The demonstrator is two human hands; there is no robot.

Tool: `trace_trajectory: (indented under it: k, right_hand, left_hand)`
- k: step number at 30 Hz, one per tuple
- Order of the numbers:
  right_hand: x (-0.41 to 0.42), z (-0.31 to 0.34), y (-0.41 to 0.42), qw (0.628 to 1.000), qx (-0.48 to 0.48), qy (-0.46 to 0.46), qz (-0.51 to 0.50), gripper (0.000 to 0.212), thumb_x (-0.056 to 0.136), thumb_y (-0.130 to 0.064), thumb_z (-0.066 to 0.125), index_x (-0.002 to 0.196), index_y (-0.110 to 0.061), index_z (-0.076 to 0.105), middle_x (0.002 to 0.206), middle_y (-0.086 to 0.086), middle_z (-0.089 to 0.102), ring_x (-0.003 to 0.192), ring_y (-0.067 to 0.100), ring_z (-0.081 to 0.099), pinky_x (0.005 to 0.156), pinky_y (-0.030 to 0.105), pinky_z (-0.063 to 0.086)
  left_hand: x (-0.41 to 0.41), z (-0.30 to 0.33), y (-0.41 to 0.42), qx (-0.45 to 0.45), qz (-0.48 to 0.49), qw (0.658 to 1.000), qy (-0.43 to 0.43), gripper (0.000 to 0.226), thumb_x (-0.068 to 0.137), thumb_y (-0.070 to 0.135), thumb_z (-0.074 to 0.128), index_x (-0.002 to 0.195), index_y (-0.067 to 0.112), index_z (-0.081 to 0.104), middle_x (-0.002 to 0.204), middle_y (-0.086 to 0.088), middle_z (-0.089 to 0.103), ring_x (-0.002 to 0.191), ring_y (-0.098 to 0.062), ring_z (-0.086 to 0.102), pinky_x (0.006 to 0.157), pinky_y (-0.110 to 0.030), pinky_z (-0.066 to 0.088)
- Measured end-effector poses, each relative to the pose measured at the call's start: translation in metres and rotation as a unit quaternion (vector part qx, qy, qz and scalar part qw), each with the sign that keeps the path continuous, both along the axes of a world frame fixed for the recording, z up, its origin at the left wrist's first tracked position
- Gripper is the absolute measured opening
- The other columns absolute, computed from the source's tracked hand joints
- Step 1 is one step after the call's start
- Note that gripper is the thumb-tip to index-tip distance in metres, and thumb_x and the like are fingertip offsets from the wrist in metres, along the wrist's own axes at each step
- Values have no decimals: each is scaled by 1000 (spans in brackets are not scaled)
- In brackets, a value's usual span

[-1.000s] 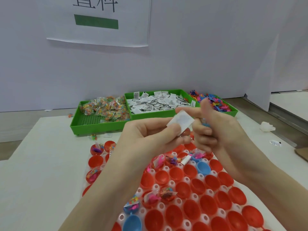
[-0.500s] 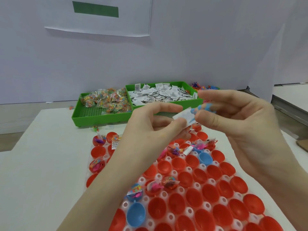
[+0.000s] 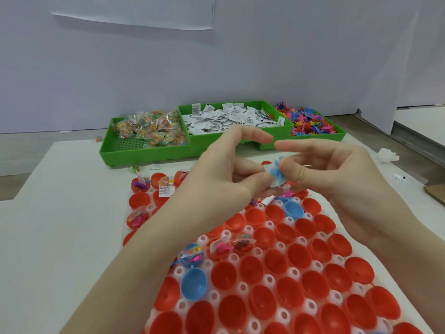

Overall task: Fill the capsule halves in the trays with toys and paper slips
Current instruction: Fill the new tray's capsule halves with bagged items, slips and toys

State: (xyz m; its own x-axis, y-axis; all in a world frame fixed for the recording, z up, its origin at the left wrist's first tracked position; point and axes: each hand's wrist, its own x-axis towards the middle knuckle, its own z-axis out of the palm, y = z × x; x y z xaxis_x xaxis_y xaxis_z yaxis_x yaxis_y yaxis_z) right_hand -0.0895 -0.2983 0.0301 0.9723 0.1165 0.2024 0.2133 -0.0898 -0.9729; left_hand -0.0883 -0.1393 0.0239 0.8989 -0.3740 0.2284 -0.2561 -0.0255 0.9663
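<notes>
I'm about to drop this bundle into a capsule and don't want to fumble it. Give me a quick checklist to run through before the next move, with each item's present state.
1. Small blue plastic toy in hand: ok, pinched between left hand and right hand.
2. White paper slip with the toy: ok, held against it.
3. Empty red capsule halves in the white tray under the hands: ok.
4. Bundle small enough to fit: cannot tell.
5. Green bin of paper slips stocked: ok.
</notes>
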Motion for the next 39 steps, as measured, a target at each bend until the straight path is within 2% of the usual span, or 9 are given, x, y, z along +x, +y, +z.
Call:
trace_trajectory:
  k: [4, 8, 11, 15, 20, 26, 30, 36, 39]
  right_hand:
    - [1, -12, -2, 996, -77, 30, 16, 8, 62, -17, 70, 70, -18, 70, 61, -4, 69, 55, 3, 61, 53, 12, 48]
    - [2, -26, -4, 990, -135, 39, 31, 22, 76, 0, 67, 63, -17, 64, 58, -4, 65, 58, 9, 58, 56, 13, 47]
    - [5, -36, -5, 975, -219, 30, 24, 26, 76, 0, 68, 62, -20, 63, 60, -3, 65, 58, 11, 58, 59, 20, 48]
    - [3, -45, -4, 946, -321, 12, 35, 31, 73, -6, 73, 57, -28, 59, 47, -13, 58, 46, 0, 53, 49, 8, 37]
    - [0, -45, -1, 923, -376, -40, 64, 24, 70, -6, 76, 63, -25, 64, 62, -4, 66, 61, 6, 59, 57, 10, 42]
    - [-1, -45, -2, 881, -456, -87, 85, 12, 74, -8, 73, 84, -15, 73, 69, -19, 55, 64, -7, 51, 67, 7, 38]
    - [-4, -48, 3, 840, -522, -113, 95, 10, 80, -10, 66, 88, -14, 71, 81, -5, 56, 81, 12, 57, 73, 26, 43]
    - [4, -42, 10, 822, -552, -67, 124, 25, 78, -5, 65, 96, -20, 74, 85, -2, 72, 73, 2, 57, 67, 16, 43]
    - [6, -35, 5, 849, -510, -34, 135, 27, 73, -5, 73, 97, -16, 74, 82, -1, 73, 66, -4, 58, 59, 5, 40]
  left_hand:
    - [5, -14, 1, 140, 12, 990, -13, 31, 83, 7, 64, 99, 29, 50, 64, 5, 71, 60, -9, 65, 61, -22, 53]
    - [10, -25, -2, 245, 15, 969, -19, 25, 82, 12, 67, 86, 31, 51, 73, 4, 72, 69, -12, 66, 67, -28, 53]
    - [11, -28, 0, 359, 0, 932, -40, 20, 75, 27, 74, 89, 30, 59, 74, 17, 64, 76, -4, 60, 75, -25, 49]
    - [12, -30, 1, 487, -1, 869, -94, 27, 75, 40, 72, 99, 28, 68, 74, 16, 47, 80, -9, 49, 75, -29, 46]
    - [10, -31, 0, 498, -20, 863, -78, 10, 80, 33, 67, 86, 28, 72, 73, 12, 54, 79, -13, 56, 71, -30, 48]
    - [10, -32, 0, 500, -34, 862, -67, 14, 83, 35, 61, 88, 25, 71, 84, 6, 64, 78, -14, 59, 71, -32, 51]
    - [10, -33, 0, 508, -48, 857, -70, 18, 83, 37, 60, 88, 24, 72, 83, 1, 67, 78, -19, 60, 73, -35, 52]
    - [9, -34, 0, 510, -65, 856, -61, 30, 81, 41, 55, 88, 19, 73, 80, -3, 68, 77, -23, 62, 73, -39, 52]
    - [9, -35, 0, 503, -58, 860, -62, 21, 82, 37, 60, 90, 24, 74, 76, 2, 64, 76, -20, 61, 74, -38, 53]
